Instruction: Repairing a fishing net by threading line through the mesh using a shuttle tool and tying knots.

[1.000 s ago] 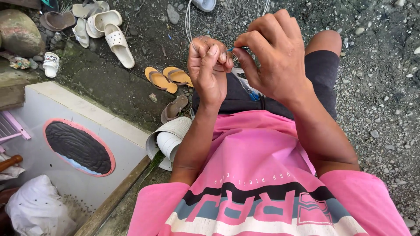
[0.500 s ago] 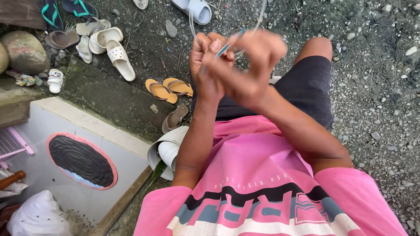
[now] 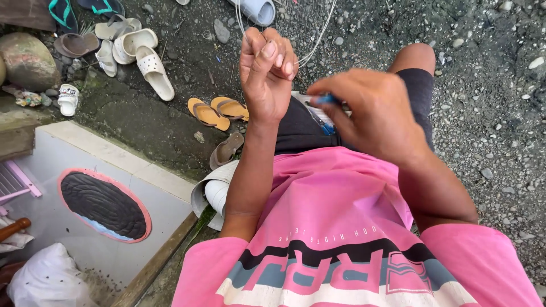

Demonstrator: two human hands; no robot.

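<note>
Line (image 3: 310,48): 1, left hand (image 3: 266,74) | blue tool (image 3: 326,99): 1, right hand (image 3: 372,116)

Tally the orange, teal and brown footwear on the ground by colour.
Orange flip-flops: 2
Teal flip-flops: 2
Brown sandals: 2
Total: 6

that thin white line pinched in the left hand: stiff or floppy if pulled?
Probably springy rather than limp: the line arcs in smooth loops above the left hand instead of draping. Likely very light, being so thin. Possibly slippery, since it looks glossy; the fingertips pinch it tightly.
</note>
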